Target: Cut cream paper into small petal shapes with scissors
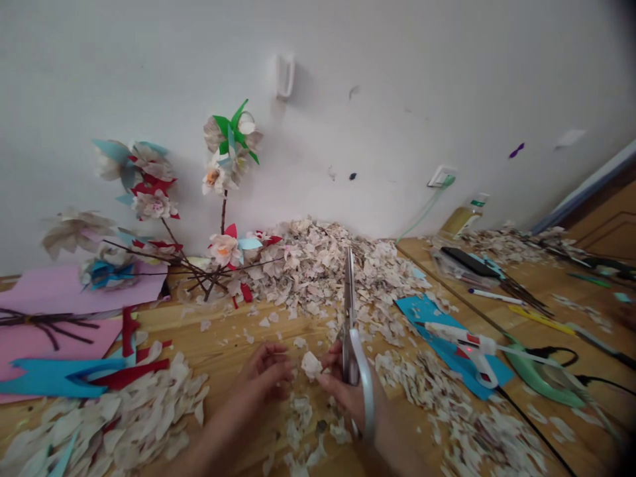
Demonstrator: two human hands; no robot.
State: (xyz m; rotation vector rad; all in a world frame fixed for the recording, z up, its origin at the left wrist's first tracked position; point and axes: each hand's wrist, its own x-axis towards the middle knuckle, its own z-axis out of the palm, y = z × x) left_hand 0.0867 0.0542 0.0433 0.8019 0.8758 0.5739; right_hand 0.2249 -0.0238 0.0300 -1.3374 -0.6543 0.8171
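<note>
My right hand [350, 391] grips a pair of scissors [354, 351] with grey handles, its blades together and pointing up toward the wall. Between the thumb and fingertips of that same hand is a pale petal-like piece [311, 365]. Just left of it, my left hand [268, 371] hovers over the wooden table, fingers loosely curled and apart, and I see nothing in them. Below and between the hands lie small pale scraps [299, 417]. A large heap of dry whitish petals [318, 265] rests against the wall beyond the scissors.
Handmade flowers on twigs [223, 248] stand at the left back, near pink sheets [79, 288] and blue cut paper [59, 376]. To the right, a glue gun [464, 344] lies on a blue sheet [427, 315], its cable trailing. A phone [470, 262] and bottle [464, 217] sit farther back.
</note>
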